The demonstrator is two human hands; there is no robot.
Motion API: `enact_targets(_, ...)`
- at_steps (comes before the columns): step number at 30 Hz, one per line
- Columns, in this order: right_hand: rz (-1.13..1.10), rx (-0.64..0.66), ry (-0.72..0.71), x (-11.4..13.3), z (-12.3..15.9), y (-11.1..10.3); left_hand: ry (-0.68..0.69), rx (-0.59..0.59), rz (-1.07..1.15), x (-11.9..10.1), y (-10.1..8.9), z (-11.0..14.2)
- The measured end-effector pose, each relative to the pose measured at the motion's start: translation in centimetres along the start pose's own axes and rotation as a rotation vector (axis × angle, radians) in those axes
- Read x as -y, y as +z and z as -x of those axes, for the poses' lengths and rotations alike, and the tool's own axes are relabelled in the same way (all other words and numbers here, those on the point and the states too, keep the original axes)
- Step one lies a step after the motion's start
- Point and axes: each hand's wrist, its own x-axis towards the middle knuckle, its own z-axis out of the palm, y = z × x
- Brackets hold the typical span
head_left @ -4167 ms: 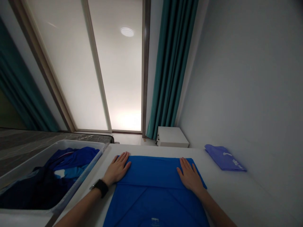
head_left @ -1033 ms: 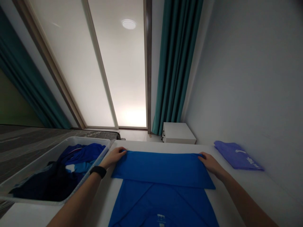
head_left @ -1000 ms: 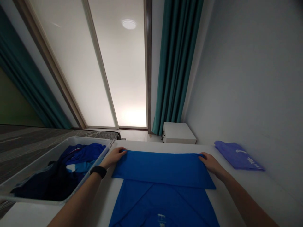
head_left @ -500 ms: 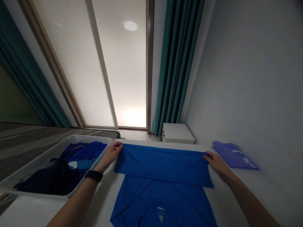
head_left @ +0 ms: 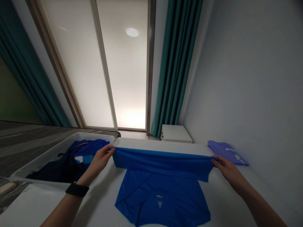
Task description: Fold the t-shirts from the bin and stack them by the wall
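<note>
In the head view, a blue T-shirt [head_left: 163,192] lies on the white surface [head_left: 99,205] in front of the person, its collar and small pale neck print at the near side. The work looks partway through: the far part of the T-shirt is doubled over into a wide band above the body, and creases slant across the front beneath it. The collar end is not folded in, so by the look of it the T-shirt is short of a compact, finished shape. Whether the sleeves are tucked behind cannot be told.

The left hand [head_left: 101,158] pinches the band's far left corner between its fingers, and the right hand [head_left: 226,170] pinches the far right corner the same way; both grips are narrow, closed on cloth. The band is drawn across between them and seems raised off the surface along its far edge.

To the left of the T-shirt, a translucent plastic bin [head_left: 94,136] holds loosely heaped clothes, among them a dark navy garment [head_left: 55,168] and a royal blue garment [head_left: 93,146]; these appear unfolded. To the right of the T-shirt, beyond the right hand, a purple cloth item [head_left: 224,152] with white print lies flat and looks neatly folded.
</note>
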Motion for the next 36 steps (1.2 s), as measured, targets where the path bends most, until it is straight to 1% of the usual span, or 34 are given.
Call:
enact_targets(3,0.011,0.006,0.019,0.5,2.0,-0.6,-0.018,-0.003,-0.011,-0.7,-0.9,1.7)
enact_targets(5,0.04,-0.001,0.023,0.7,3.3,-0.9,-0.02,0.019,-0.021,-0.8,-1.5,2.8)
enact_targets(9,0.053,-0.008,0.003,0.1,6.2,-1.1,0.028,0.05,-0.072,-0.4,-2.7,5.4)
enact_targets(11,0.039,0.005,-0.02,-1.1,7.7,-1.0,0.07,0.054,-0.095,0.1,-3.2,6.8)
enact_targets(14,0.034,0.03,-0.043,-3.6,10.0,-0.6,0.118,0.065,-0.13,1.4,-3.8,9.1)
enact_targets(18,0.05,0.059,-0.053,-6.8,12.3,-0.3,0.113,0.104,-0.159,3.5,-4.5,11.7)
enact_targets(21,0.061,0.062,-0.054,-8.2,13.1,-0.4,0.097,0.15,-0.169,4.9,-5.0,13.0)
enact_targets(24,0.102,0.091,-0.086,-8.9,13.6,-0.6,0.116,0.215,-0.192,5.6,-5.4,14.1)
enact_targets(26,0.141,0.115,-0.122,-9.2,13.9,-0.6,0.121,0.258,-0.229,5.5,-5.6,14.7)
enact_targets(28,0.172,0.136,-0.162,-9.5,14.4,-0.5,0.119,0.276,-0.265,5.2,-5.7,15.3)
enact_targets(31,0.193,0.12,-0.212,-9.7,15.2,-0.3,0.133,0.271,-0.303,5.0,-5.7,15.9)
enact_targets(33,0.211,0.107,-0.227,-9.9,15.5,-0.3,0.159,0.308,-0.335,5.0,-5.7,15.9)
enact_targets(34,0.228,0.114,-0.226,-10.0,15.6,-0.4,0.172,0.325,-0.352,5.1,-5.7,15.8)
enact_targets(36,0.278,0.174,-0.217,-10.4,15.5,-0.6,0.194,0.341,-0.389,5.2,-5.7,15.7)
